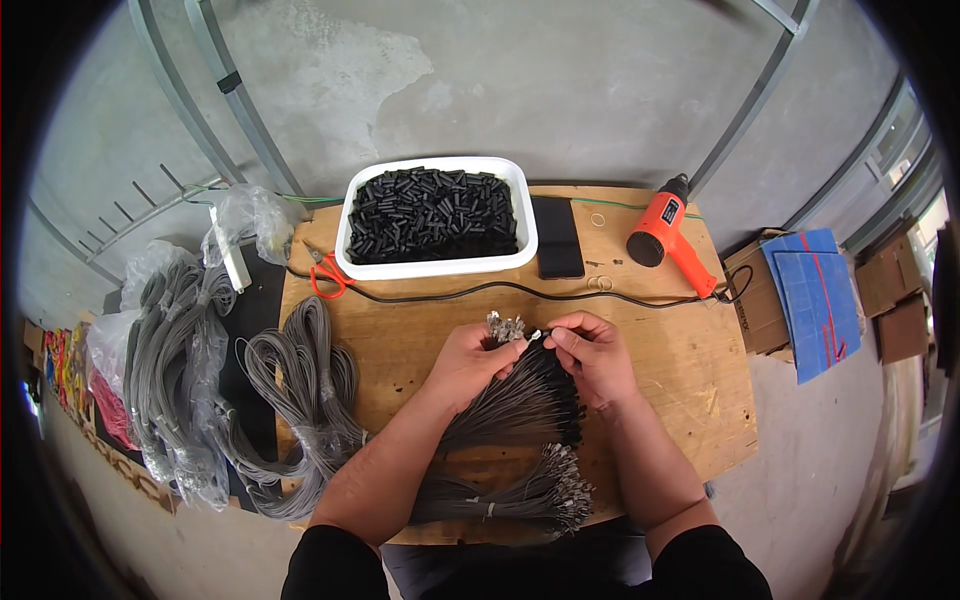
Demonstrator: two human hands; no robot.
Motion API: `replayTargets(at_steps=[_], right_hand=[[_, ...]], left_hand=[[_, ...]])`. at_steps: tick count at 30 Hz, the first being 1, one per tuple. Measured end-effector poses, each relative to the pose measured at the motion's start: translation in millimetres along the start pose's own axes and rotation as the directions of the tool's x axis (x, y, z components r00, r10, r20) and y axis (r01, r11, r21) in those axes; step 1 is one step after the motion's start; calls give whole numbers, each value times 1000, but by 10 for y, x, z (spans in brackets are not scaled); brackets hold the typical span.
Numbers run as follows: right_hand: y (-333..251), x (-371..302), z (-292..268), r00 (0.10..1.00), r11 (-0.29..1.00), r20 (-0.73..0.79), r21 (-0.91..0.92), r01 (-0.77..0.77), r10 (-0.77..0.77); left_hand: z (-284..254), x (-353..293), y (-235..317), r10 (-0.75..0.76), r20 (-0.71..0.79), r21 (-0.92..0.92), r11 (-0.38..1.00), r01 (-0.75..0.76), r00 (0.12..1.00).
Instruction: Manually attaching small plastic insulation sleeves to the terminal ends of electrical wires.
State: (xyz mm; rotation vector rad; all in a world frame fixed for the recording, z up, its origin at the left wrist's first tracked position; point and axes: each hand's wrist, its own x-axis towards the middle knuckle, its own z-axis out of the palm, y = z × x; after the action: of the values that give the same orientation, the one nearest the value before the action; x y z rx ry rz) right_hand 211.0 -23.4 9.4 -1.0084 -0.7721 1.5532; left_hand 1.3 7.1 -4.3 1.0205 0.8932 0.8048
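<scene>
My left hand (468, 364) is closed around the end of several thin grey wires, with silvery metal terminals (505, 326) sticking up above the fingers. Between thumb and forefinger it presents one pale terminal (535, 336). Right beside that terminal, my right hand (598, 362) pinches a small black sleeve, mostly covered by the fingertips. Below both hands fans a spread of grey wires (505, 408), many tipped with black sleeves (570, 412). Closer to me lies another tied wire bundle (470, 502) with bare metal ends.
A white tub (440, 270) of short black tubes stands at the back. Left of it are orange-handled scissors (330, 276) and coiled grey wires (300, 370). To the right lie a black phone (558, 238) and an orange heat gun (664, 228); its black cord (480, 288) crosses the wooden table.
</scene>
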Motion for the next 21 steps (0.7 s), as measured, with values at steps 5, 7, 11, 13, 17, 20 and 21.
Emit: replayTargets(at_steps=[5,7,11,13,17,20,21], right_hand=[[8,-2,2,1000,999,-18,-39,-2,1],[15,2,-1,1000,999,-12,-40,18,-19],[42,11,3,996,996,-3,-27,87,-87],[50,15,5,995,994,-7,-26,104,-104],[54,5,-7,994,994,6,-41,105,-105],[56,5,-12,996,995,9,-44,93,-92],[57,5,-13,996,995,8,-43,87,-87]], left_hand=[[-4,-4,-4,34,36,34,999,-35,999],[-3,-11,-1,39,51,48,998,-41,998],[-12,-17,2,8,78,48,999,-12,997],[-21,-15,2,14,104,41,999,-18,994],[-22,-17,3,-13,94,99,995,4,995],[-19,-26,17,17,117,79,997,-26,993],[-19,-29,22,15,116,85,996,-25,993]])
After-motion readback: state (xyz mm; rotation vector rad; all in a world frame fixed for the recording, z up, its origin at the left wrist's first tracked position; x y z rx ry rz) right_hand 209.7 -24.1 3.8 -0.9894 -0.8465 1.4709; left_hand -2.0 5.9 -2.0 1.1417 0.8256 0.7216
